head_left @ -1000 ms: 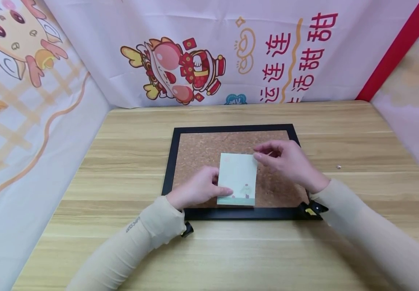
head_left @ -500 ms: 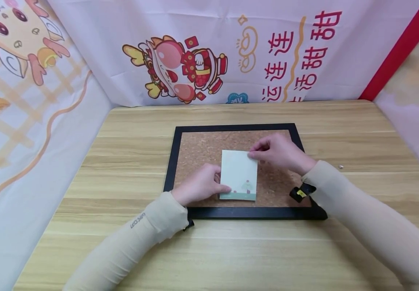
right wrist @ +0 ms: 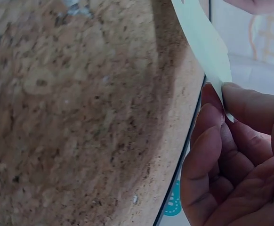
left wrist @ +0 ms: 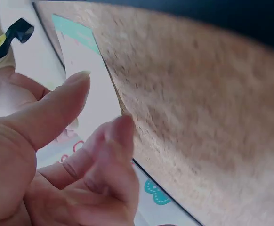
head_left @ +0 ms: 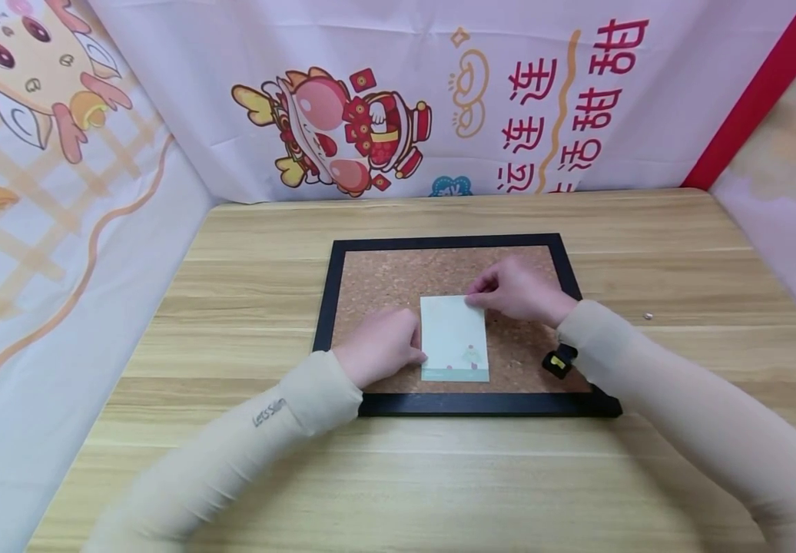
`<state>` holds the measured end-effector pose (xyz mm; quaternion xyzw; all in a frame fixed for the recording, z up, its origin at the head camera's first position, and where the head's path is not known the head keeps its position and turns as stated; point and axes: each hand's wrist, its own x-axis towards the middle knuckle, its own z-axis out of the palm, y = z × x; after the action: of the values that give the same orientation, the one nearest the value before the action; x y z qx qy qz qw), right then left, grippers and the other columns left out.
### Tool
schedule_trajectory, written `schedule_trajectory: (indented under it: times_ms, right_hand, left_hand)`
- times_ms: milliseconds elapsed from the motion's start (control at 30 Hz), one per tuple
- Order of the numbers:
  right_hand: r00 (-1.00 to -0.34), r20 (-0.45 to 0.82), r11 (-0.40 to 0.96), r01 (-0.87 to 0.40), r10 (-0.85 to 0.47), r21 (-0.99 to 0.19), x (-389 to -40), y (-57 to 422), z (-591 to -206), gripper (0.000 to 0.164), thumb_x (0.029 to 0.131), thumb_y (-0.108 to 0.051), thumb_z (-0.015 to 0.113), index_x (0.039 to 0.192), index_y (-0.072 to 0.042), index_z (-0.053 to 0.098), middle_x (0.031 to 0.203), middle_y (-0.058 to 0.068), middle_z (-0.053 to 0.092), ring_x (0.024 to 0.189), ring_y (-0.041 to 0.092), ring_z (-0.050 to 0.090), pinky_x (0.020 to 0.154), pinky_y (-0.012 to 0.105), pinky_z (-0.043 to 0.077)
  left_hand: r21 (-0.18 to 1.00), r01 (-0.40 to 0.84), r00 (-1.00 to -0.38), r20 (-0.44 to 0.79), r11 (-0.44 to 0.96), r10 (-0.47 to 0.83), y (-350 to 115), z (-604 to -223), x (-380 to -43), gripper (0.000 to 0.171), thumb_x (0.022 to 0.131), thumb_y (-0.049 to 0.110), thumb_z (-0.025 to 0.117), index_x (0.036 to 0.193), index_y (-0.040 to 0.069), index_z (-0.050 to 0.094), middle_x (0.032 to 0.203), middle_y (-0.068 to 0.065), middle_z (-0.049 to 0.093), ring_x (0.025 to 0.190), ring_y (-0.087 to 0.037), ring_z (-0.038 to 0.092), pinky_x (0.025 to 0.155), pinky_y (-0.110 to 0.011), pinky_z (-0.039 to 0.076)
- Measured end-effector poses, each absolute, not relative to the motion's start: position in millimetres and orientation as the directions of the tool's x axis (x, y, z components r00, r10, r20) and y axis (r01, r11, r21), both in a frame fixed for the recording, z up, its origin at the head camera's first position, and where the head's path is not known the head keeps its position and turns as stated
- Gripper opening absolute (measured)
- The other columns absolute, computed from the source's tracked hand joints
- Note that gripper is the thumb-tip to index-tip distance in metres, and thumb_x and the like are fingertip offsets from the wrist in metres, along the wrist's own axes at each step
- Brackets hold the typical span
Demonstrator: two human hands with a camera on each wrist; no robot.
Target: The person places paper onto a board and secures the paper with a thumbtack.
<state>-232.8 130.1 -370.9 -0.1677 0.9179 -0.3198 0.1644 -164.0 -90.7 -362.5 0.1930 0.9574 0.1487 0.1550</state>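
A pale green sheet of note paper point(head_left: 453, 330), with a darker green band and small drawings along its near edge, overlaps the middle of a cork board point(head_left: 384, 276). My right hand point(head_left: 522, 290) pinches its far right corner between thumb and forefinger; the right wrist view shows the paper point(right wrist: 205, 42) bending up from that pinch, close over the cork. At the paper's left edge is my left hand point(head_left: 380, 346). From the left wrist, its thumb point(left wrist: 73, 96) and curled forefinger stand apart, with the paper's edge point(left wrist: 104, 89) just beyond the fingertips.
A black frame point(head_left: 474, 403) borders the cork board, which lies on a wood-grain table point(head_left: 439, 484). One tiny pale object point(head_left: 648, 316) lies on the table right of the board. Printed cloth point(head_left: 197, 77) stands behind and at both sides.
My left thumb has slid off the paper's face to its left edge, letting go. My right hand has shifted left along the far edge, and the paper sits closer to the board.
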Motion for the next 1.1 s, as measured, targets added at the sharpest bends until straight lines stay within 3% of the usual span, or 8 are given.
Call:
schedule_trajectory:
  times_ms: [167, 400, 633, 867, 1100]
  right_hand:
    - [-0.888, -0.21, 0.758, -0.202, -0.409, -0.62, -236, 127, -375, 0.011, 0.085, -0.031, 0.065, 0.087, -0.021, 0.071, 0.08, -0.003, 0.066, 0.069, 0.019, 0.054, 0.061, 0.033, 0.044]
    - [-0.878, -0.238, 0.771, -0.201, -0.415, -0.604, -242, 124, -381, 0.008, 0.085, -0.028, 0.066, 0.087, -0.021, 0.07, 0.082, -0.003, 0.066, 0.072, 0.019, 0.056, 0.064, 0.032, 0.045]
    - [-0.879, -0.26, 0.801, -0.197, -0.4, -0.566, -245, 121, -386, 0.008, 0.083, -0.028, 0.068, 0.084, -0.021, 0.07, 0.08, -0.002, 0.064, 0.072, 0.019, 0.055, 0.065, 0.033, 0.044]
    - [-0.876, -0.28, 0.836, -0.211, -0.392, -0.507, -246, 118, -384, 0.01, 0.083, -0.03, 0.069, 0.082, -0.019, 0.069, 0.079, -0.001, 0.063, 0.073, 0.021, 0.053, 0.065, 0.033, 0.041]
    - [-0.865, -0.315, 0.853, -0.21, -0.39, -0.479, -249, 119, -379, 0.012, 0.083, -0.03, 0.069, 0.081, -0.018, 0.068, 0.079, 0.001, 0.062, 0.073, 0.022, 0.052, 0.066, 0.033, 0.039]
  left_hand:
    - [0.172, 0.474, -0.839, -0.209, 0.864, 0.502, -88, -361, -166, 0.031, 0.076, 0.028, 0.075, 0.096, 0.009, 0.062, 0.076, 0.003, 0.056, 0.069, -0.014, 0.053, 0.065, -0.03, 0.045]
    - [-0.051, 0.597, -0.795, -0.17, 0.801, 0.582, -89, -363, -168, 0.047, 0.076, 0.042, 0.073, 0.106, 0.008, 0.063, 0.106, -0.009, 0.055, 0.091, -0.023, 0.05, 0.074, -0.037, 0.046]
    - [-0.098, 0.609, -0.779, -0.258, 0.787, 0.571, -93, -361, -178, 0.081, 0.077, 0.055, 0.065, 0.137, 0.006, 0.041, 0.134, -0.014, 0.043, 0.116, -0.03, 0.043, 0.087, -0.042, 0.043]
    - [-0.072, 0.576, -0.772, -0.375, 0.815, 0.513, -94, -362, -183, 0.084, 0.08, 0.062, 0.054, 0.144, 0.014, 0.031, 0.147, -0.015, 0.026, 0.131, -0.039, 0.024, 0.097, -0.052, 0.032]
    - [-0.069, 0.546, -0.778, -0.411, 0.835, 0.475, -92, -364, -185, 0.09, 0.079, 0.067, 0.05, 0.147, 0.015, 0.022, 0.15, -0.015, 0.018, 0.133, -0.042, 0.016, 0.1, -0.055, 0.025]
